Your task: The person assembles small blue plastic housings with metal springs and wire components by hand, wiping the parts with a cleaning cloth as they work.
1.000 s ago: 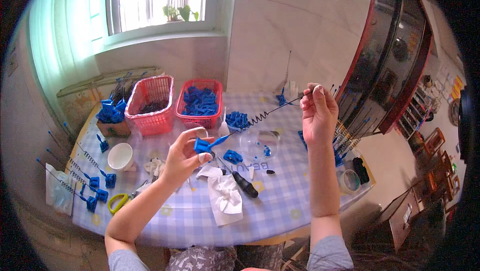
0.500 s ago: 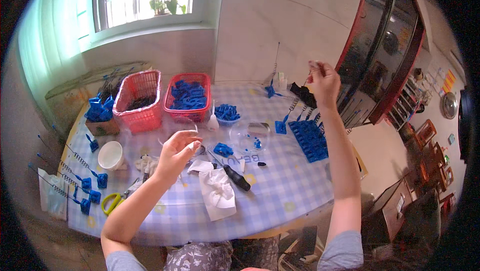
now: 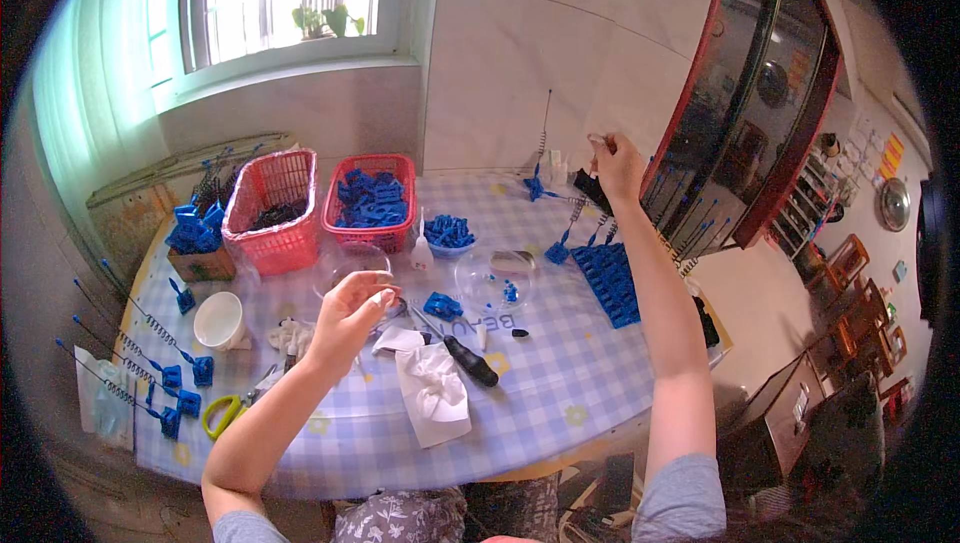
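Note:
My left hand (image 3: 350,315) hovers over the left middle of the table, thumb and fingers drawn together; anything between them is too small to make out. Beside it is a clear round dish (image 3: 352,268), partly hidden by the fingers. My right hand (image 3: 618,171) is raised at the far right with its fingertips pinched, and what they hold I cannot make out. Just under that hand lies a black object (image 3: 590,188), next to a blue slotted block (image 3: 607,285) with springy wire stems. A small blue plastic piece (image 3: 443,306) rests between my arms, near a black-handled tool (image 3: 470,361).
Two red baskets, one with dark pieces (image 3: 270,243) and one with blue parts (image 3: 368,236), stand at the back. A bowl of blue pieces (image 3: 450,233), white squeeze bottle (image 3: 421,248), clear dish (image 3: 496,283), white cup (image 3: 221,321), green-handled scissors (image 3: 222,417) and crumpled tissue (image 3: 434,393) surround my hands.
My right hand has moved a little left and slightly down, its fingers still pinched. The left hand has barely moved. The whole view has shifted slightly.

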{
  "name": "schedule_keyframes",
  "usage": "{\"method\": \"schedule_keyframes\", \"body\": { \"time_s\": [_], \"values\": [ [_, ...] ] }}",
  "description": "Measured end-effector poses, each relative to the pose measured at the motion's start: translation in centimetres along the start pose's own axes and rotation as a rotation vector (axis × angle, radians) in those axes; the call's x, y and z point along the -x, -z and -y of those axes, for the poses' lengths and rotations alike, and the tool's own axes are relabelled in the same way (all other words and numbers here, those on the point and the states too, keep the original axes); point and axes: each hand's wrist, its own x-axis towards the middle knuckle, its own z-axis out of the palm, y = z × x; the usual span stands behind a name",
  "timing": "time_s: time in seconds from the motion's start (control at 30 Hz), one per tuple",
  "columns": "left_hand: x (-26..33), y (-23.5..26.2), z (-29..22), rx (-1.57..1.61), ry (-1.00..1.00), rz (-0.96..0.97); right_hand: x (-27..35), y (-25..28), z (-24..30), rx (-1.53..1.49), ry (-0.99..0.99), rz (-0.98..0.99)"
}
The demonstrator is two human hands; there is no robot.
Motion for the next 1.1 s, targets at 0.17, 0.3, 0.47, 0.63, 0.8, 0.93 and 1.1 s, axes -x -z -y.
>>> {"method": "schedule_keyframes", "body": {
  "time_s": [0.17,0.3,0.47,0.63,0.8,0.93,1.1],
  "values": [
    [-0.1,-0.1,-0.1,0.006,-0.002,0.011,-0.8,0.1,-1.4,0.089,-0.008,-0.013],
    [-0.1,0.1,-0.2,0.003,0.015,0.005,-0.8,0.3,-1.0,0.076,-0.032,-0.003],
    [-0.1,0.1,-0.3,-0.009,0.016,0.011,-0.5,0.9,-0.5,0.152,-0.025,0.002],
    [-0.1,-0.1,-0.2,-0.030,-0.016,-0.001,-0.5,1.4,-0.6,0.270,0.115,-0.065],
    [-0.1,0.1,-0.1,-0.026,0.001,-0.012,-0.2,1.8,0.6,0.327,0.112,-0.035],
    [0.0,0.0,-0.5,-0.050,0.047,-0.017,0.1,2.2,1.3,0.326,0.099,-0.009],
    [0.0,-0.2,-0.5,-0.033,0.027,-0.013,-0.1,2.5,1.0,0.364,0.107,0.007]
  ]
}}
